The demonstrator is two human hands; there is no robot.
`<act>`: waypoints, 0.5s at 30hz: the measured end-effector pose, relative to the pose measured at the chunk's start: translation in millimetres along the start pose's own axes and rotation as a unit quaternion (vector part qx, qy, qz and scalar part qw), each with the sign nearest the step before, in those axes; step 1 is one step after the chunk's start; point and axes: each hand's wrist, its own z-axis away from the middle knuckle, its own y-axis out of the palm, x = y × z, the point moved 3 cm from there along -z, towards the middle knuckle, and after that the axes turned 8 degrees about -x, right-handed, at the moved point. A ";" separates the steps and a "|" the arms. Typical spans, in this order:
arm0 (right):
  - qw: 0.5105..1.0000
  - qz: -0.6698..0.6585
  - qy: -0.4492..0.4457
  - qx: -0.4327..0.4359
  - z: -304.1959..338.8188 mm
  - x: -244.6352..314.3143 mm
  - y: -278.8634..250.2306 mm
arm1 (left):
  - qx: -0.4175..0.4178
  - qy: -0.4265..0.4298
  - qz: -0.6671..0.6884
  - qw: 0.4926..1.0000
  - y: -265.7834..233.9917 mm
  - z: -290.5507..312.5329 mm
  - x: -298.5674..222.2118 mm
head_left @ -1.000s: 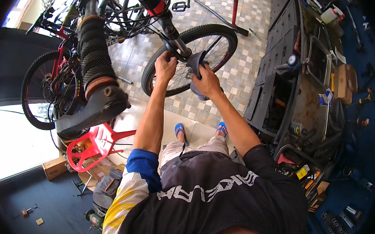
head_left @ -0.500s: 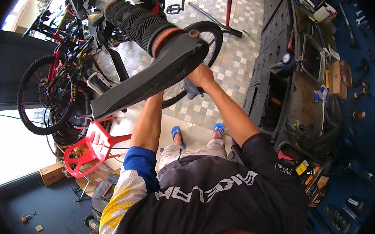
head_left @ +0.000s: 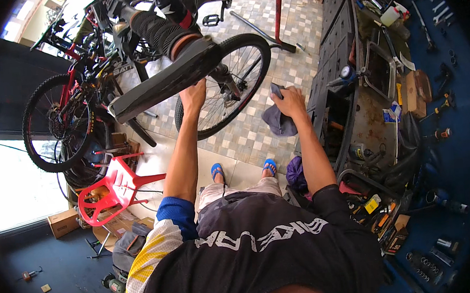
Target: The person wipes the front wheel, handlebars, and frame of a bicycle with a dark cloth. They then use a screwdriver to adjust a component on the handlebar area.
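In my right hand (head_left: 292, 102) is a grey cloth (head_left: 280, 121), gripped at its upper part and hanging loosely over the tiled floor, right of a bicycle wheel (head_left: 266, 57). My left hand (head_left: 193, 97) is raised beside the wheel's left part. A long flat black piece (head_left: 167, 77) covers its fingers, so I cannot tell what they touch. That piece joins a ribbed black grip (head_left: 156, 29) with an orange collar, close in front of me. Behind it a fork leg (head_left: 223, 76) runs down to the wheel's hub.
A red chair (head_left: 120, 179) stands at the left, below more parked bicycles (head_left: 58, 118). Along the right runs a dark workbench (head_left: 373, 131) with tools and a gauge (head_left: 345, 72). Tools hang on the blue wall (head_left: 453, 147). A red stand post (head_left: 279, 13) rises at the back.
My right hand has moved right, away from the wheel, with the grey cloth. More of my left hand shows below the black piece. The view has shifted slightly.
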 end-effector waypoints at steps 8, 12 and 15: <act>0.987 -0.085 -0.135 -0.007 -21.5 42.0 -90.4 | -0.036 -0.010 0.070 0.997 -43.1 22.6 -82.5; 0.949 -0.266 -0.165 -0.034 -15.8 74.7 -97.7 | 0.096 -0.113 0.159 0.976 -57.3 41.7 -62.8; 0.951 -0.266 -0.152 -0.052 -8.2 95.8 -105.6 | 0.058 -0.133 0.192 0.971 -83.2 31.8 -39.5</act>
